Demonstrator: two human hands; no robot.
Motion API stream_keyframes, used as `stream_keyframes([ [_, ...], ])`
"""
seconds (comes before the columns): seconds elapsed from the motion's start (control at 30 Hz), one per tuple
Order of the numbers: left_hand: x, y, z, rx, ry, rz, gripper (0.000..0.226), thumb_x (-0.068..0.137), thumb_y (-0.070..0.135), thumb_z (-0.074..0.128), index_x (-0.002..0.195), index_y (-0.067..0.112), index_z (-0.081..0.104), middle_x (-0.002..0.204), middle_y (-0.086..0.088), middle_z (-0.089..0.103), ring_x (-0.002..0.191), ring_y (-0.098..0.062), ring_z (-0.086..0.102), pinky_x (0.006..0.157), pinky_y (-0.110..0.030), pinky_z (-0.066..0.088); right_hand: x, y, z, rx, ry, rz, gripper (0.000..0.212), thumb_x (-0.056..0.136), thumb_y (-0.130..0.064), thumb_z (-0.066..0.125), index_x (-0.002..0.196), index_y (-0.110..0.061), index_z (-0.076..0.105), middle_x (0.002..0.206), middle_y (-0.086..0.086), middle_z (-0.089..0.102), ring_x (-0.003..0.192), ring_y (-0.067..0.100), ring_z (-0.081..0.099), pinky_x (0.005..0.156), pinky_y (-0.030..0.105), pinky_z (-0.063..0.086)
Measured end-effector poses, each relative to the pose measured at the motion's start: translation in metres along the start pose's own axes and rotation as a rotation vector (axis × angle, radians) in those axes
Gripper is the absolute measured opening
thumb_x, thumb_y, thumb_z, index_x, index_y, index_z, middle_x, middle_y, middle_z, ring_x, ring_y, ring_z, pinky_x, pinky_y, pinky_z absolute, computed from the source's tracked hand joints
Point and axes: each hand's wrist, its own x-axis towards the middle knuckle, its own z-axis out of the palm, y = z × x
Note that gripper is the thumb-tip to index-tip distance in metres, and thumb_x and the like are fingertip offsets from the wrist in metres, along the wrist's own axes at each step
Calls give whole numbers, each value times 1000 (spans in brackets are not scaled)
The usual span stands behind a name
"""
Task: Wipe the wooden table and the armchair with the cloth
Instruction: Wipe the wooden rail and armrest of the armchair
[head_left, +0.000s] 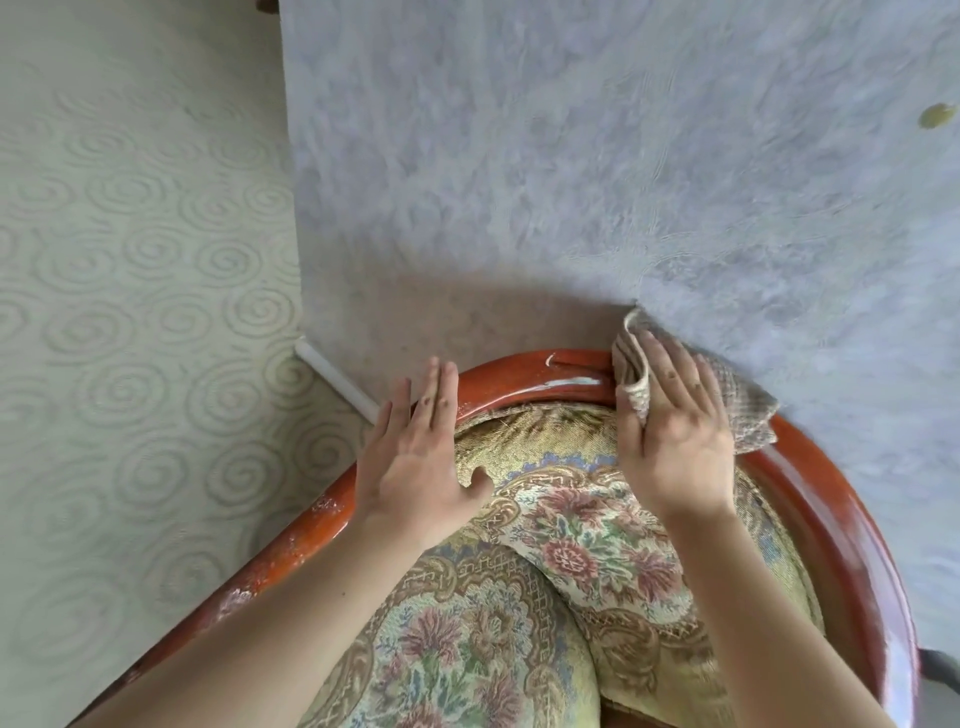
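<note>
The armchair has a curved red-brown wooden rim (566, 371) and floral woven upholstery (571, 551); it fills the lower half of the head view. My right hand (675, 436) lies flat on a checked beige cloth (748, 410), pressing it onto the top of the rim at the right. My left hand (421, 457) rests flat on the rim's left part, fingers spread, holding nothing. The rim shows a scratch and a pale streak between the two hands. No wooden table is in view.
The chair back stands in a room corner, against a blue-grey textured wall (571, 156) and a cream wall with spiral relief (130, 260). A white skirting strip (337, 382) runs along the floor behind the chair. The rim's left side has worn paint (291, 545).
</note>
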Motion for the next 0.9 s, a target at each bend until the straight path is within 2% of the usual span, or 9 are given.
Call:
stream_keyframes([
  [0.13,0,-2,1,-9,6,9,115,84,79,35,144,25,-46,161,1,-38,153,-26,-17,127,-42,-2,6,-23,10,25,14,68,55,100,-37,34,147,-9,43,154,5,42,144,42,29,120,57,13],
  [0.3,0,-5,-1,-18,9,35,119,83,79,41,146,24,-43,162,1,-34,154,-26,-13,126,-40,-2,14,-66,25,61,-38,-21,54,100,-36,35,149,-13,41,155,2,40,148,42,19,120,59,9],
  [0.37,1,-7,-8,-12,21,61,119,82,78,46,156,19,-27,169,-4,-15,156,-27,4,127,-39,7,15,-87,31,107,-62,-64,53,100,-34,34,146,-12,45,153,3,43,147,42,20,120,58,9],
  [0.43,3,-9,-16,-62,62,83,117,79,76,56,161,15,-1,170,-6,13,152,-27,27,123,-37,21,14,-104,37,149,-110,-158,51,98,-32,39,144,-12,49,151,2,45,148,40,21,121,56,10],
  [0.53,-3,-20,-28,-80,107,96,107,75,72,60,157,16,21,155,-3,44,134,-23,50,107,-36,44,13,-114,42,176,-188,-251,50,98,-31,42,144,-13,49,151,0,46,149,34,21,121,52,12],
  [0.6,-18,-33,-33,-26,98,49,105,75,74,54,156,17,18,150,-3,48,128,-22,55,99,-35,50,13,-113,38,185,-217,-265,51,100,-35,38,145,-13,47,152,-1,45,150,32,20,122,50,11],
  [0.7,-53,-61,-39,48,36,-69,106,81,80,45,160,21,7,156,1,44,132,-20,52,97,-33,50,16,-105,29,110,-263,-330,53,102,-40,31,148,-17,42,153,-1,44,149,28,24,123,46,10],
  [0.83,-112,-104,-51,81,-19,-216,101,77,88,37,160,36,13,129,12,61,108,-11,60,68,-27,43,28,-87,19,20,-242,-259,54,102,-42,29,150,-20,39,153,-1,43,146,21,31,123,40,12],
  [0.9,-143,-116,-53,117,-7,-239,100,75,89,40,159,38,23,120,14,65,101,-11,63,64,-25,37,31,-83,17,37,-189,-147,54,102,-41,27,148,-17,42,152,1,45,144,24,34,122,43,15],
])
